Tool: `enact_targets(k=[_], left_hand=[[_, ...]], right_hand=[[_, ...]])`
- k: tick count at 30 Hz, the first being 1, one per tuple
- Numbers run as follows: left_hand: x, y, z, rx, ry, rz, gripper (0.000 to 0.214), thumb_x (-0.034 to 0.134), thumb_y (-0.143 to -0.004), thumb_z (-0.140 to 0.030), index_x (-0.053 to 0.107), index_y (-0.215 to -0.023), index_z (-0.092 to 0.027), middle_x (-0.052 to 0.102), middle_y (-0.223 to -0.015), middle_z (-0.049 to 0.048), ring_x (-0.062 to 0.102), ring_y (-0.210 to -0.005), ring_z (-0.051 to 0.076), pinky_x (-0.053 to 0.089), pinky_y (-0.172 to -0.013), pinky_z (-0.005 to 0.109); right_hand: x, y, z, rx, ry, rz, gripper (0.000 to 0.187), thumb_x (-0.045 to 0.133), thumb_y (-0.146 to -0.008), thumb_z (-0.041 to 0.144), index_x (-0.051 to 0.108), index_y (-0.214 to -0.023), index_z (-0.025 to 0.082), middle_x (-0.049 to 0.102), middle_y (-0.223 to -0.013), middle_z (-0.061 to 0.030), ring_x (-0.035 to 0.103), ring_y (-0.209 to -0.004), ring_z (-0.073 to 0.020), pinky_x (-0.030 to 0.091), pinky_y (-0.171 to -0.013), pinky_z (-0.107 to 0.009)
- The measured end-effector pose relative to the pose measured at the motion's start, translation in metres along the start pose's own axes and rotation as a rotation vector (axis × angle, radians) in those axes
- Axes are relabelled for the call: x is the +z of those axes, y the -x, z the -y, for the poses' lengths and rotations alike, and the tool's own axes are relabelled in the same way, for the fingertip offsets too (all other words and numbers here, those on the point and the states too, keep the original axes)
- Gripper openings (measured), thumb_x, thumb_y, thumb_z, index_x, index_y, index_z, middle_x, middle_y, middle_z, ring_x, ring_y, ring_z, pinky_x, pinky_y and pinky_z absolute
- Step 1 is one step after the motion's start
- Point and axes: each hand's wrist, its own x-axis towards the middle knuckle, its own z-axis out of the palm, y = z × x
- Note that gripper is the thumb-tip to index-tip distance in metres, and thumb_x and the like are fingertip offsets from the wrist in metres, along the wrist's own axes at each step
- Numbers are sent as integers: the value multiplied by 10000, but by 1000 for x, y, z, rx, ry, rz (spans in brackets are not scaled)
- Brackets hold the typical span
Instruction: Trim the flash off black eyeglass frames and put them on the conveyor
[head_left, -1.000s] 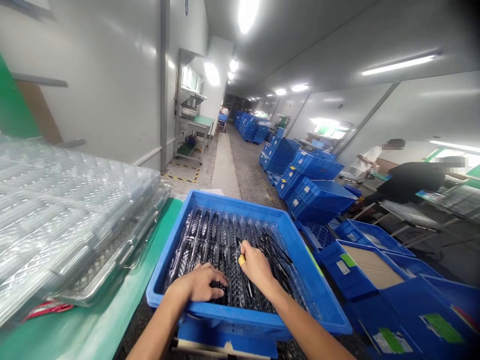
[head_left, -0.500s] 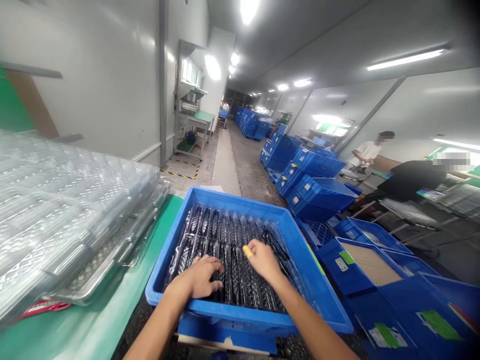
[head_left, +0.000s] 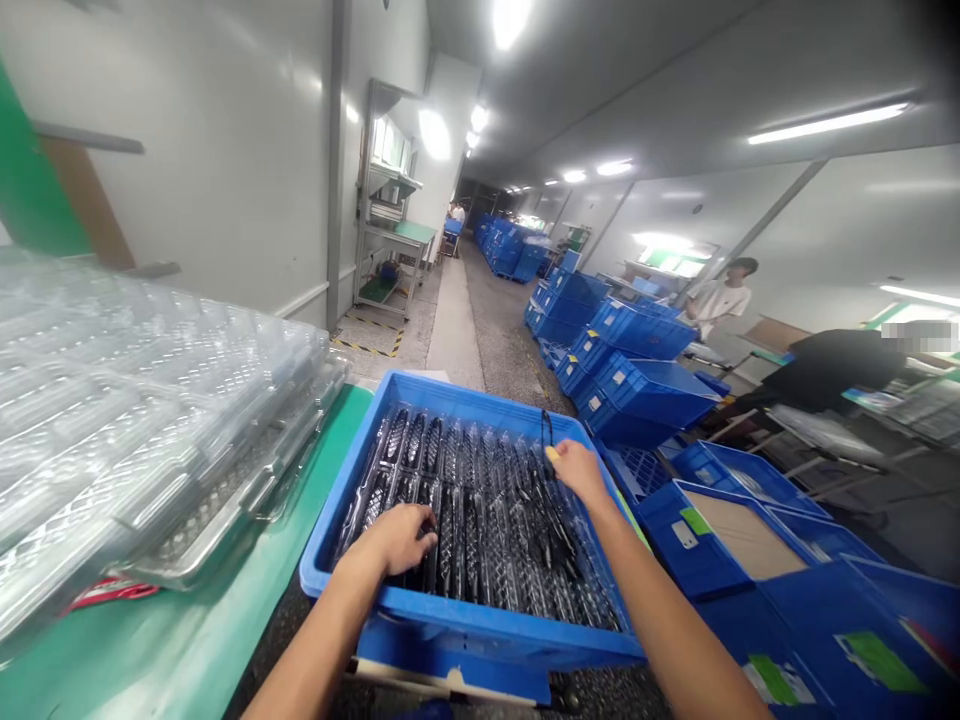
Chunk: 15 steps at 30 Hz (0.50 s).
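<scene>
A blue crate (head_left: pixel 480 622) in front of me holds a clear plastic tray (head_left: pixel 499 520) with rows of slots. Long black pieces with a criss-cross pattern (head_left: pixel 395 436) lie in several slots. My left hand (head_left: pixel 405 538) rests low over the tray's left part, its fingers curled down; what they hold, if anything, is hidden. At the crate's far right, my right hand (head_left: pixel 581 472), with a yellow cover on one finger, pinches a slim black loop-shaped piece (head_left: pixel 547 428) that stands upright. Below it, loose black pieces (head_left: pixel 553 530) lie in a heap on the tray.
Stacked clear trays (head_left: pixel 150 400) sit on a green-topped table (head_left: pixel 225 610) at my left. Blue crates (head_left: pixel 720 540) crowd the right side, with more stacks (head_left: pixel 622 370) along the aisle. Two people (head_left: pixel 720 300) are at benches on the right. A metal shelf (head_left: pixel 390 220) stands by the wall.
My right hand has moved from the tray's middle to the far right and now holds up a slim black piece. The fingers of my left hand have curled in more.
</scene>
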Motion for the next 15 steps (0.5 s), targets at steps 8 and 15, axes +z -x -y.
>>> enact_targets(k=[8,15], left_hand=[[-1,4,-1,17,18,-64,279,552,-917,-348,607,-1110,-154,648,-1081,72,629,-968,204,509,-880,439],[1,0,2,5,35,-64,276,553,-916,-348,608,-1104,-153,648,-1074,71,629,-962,203,514,-866,433]], right_hand=[[45,-11,83,-89,-22,95,278,595,-936,329,593,-1135,136,609,-1116,-91,622,-936,-210,538,-803,-393],[14,2,-2,-26,65,180,282,593,-936,331,586,-1152,150,596,-1141,-87,613,-961,-220,533,-812,-401]])
